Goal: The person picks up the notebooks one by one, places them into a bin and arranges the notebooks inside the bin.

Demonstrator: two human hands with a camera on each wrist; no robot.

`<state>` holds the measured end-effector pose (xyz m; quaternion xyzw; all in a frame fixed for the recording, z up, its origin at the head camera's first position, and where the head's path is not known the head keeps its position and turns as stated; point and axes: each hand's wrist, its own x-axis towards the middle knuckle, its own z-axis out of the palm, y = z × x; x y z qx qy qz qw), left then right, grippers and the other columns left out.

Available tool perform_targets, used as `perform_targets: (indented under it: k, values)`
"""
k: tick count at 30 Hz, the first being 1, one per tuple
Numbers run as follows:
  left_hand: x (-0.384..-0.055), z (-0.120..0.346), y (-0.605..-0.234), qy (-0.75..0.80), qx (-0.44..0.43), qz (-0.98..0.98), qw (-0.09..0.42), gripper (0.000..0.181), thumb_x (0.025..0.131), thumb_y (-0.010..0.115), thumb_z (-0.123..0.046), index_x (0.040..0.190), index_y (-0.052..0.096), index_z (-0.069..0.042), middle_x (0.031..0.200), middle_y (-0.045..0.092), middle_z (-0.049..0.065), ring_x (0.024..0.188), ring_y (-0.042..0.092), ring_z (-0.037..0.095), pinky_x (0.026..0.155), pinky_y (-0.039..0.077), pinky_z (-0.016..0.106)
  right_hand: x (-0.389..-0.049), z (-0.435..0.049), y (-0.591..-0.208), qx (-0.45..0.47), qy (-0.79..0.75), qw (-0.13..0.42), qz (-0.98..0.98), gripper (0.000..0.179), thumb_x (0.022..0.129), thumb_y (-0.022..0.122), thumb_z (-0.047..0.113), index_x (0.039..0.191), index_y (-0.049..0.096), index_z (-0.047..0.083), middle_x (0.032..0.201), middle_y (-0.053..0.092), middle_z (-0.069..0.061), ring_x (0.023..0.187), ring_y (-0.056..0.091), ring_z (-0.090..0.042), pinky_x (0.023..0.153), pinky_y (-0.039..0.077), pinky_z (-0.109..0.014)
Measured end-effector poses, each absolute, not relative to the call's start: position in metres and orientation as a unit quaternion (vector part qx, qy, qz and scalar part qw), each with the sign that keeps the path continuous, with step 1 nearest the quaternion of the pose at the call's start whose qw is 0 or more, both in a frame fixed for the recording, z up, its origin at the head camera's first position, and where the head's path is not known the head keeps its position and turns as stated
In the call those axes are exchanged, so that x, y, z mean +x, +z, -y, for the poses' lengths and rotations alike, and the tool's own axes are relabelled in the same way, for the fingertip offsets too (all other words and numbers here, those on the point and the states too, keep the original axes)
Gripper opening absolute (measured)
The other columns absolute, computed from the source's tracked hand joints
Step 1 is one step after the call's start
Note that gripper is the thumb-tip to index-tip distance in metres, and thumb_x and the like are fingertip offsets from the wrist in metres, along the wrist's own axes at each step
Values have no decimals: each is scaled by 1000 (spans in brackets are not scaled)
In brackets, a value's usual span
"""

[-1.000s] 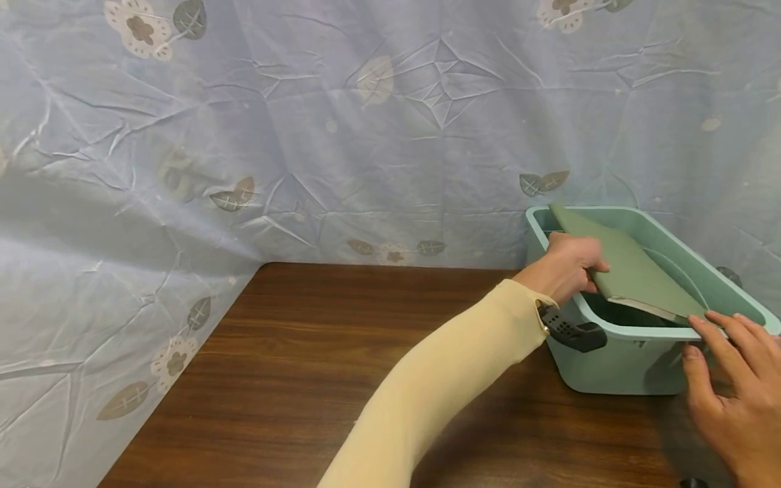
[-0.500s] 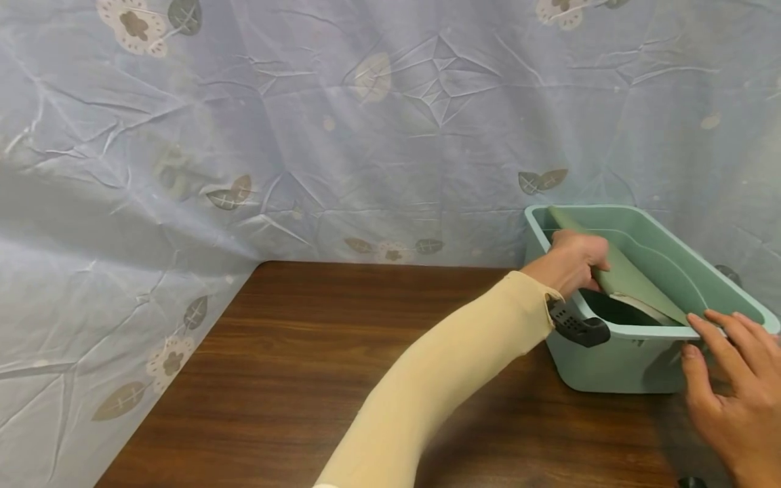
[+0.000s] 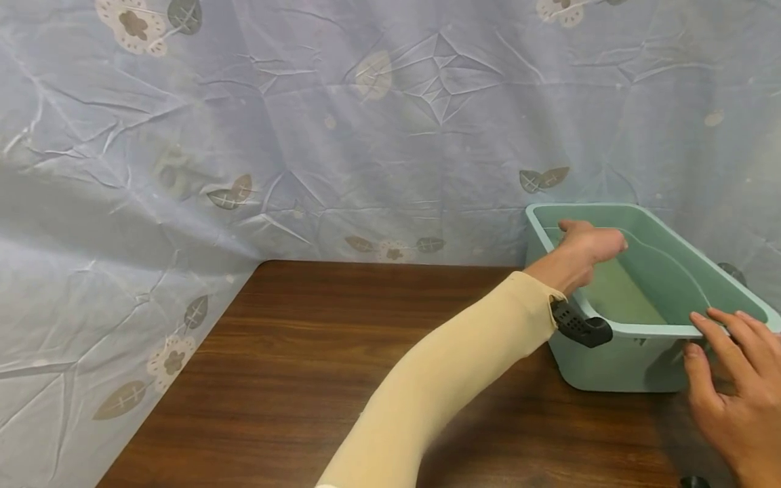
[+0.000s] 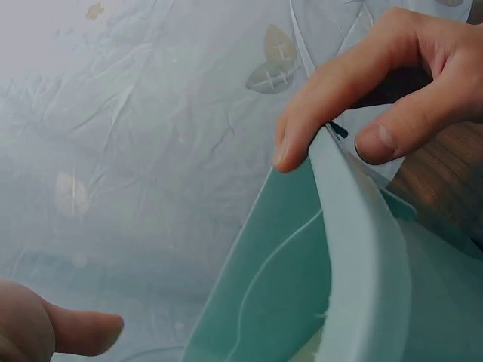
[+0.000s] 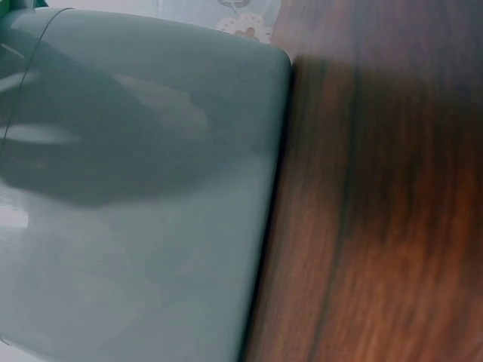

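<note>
A pale green plastic bin (image 3: pixel 610 369) stands on the table at the right of the head view. Inside it, the sage-green book (image 3: pixel 622 295) lies low, partly hidden by the near rim and my left arm. My left hand (image 3: pixel 582 251) hovers over the bin's left side, holding nothing, its thumb stretched out in the left wrist view. My right hand (image 3: pixel 735 379) grips the bin's near right rim, fingers over the edge and thumb outside. In the left wrist view those right-hand fingers (image 4: pixel 317 98) bend over the rim (image 4: pixel 355 249). The right wrist view shows the bin's outer wall (image 5: pixel 151 256).
The brown wooden table (image 3: pixel 293 379) extends left of the bin. A floral grey-blue curtain (image 3: pixel 366 135) hangs behind the table and along its left side. A small black object (image 3: pixel 694 482) sits at the bottom edge near my right wrist.
The book has gone down from a slanted position near the rim to the bin's inside bottom. My left hand has let go of it and risen slightly. My right hand stays on the rim.
</note>
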<state>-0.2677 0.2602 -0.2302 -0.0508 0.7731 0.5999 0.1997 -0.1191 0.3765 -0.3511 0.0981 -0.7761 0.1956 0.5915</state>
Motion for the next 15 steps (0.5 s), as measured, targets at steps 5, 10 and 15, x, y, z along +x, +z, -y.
perform_targets:
  k: [5, 10, 15]
  values:
    - [-266, -259, -225, 608, -53, -763, 214, 91, 86, 74, -40, 156, 16, -36, 153, 39, -15, 136, 49, 20, 110, 43, 44, -121, -379, -352, 95, 199, 586, 780, 40, 95, 56, 31, 116, 71, 0, 120, 66, -26, 128, 52, -44, 117, 31, -51]
    - [-263, -258, -221, 616, -47, -754, 225, 87, 85, 74, -44, 154, 20, -39, 152, 38, -16, 136, 48, 22, 110, 43, 48, -122, -385, -356, 93, 200, 579, 785, 41, 96, 55, 31, 117, 70, -1, 121, 65, -27, 129, 50, -45, 118, 31, -50]
    - [-261, -256, -221, 638, -36, -737, 222, 77, 84, 75, -43, 148, 34, -32, 146, 43, -14, 132, 50, 22, 106, 45, 54, -122, -388, -362, 93, 205, 578, 784, 41, 97, 56, 30, 117, 70, -2, 122, 65, -28, 130, 49, -47, 118, 31, -50]
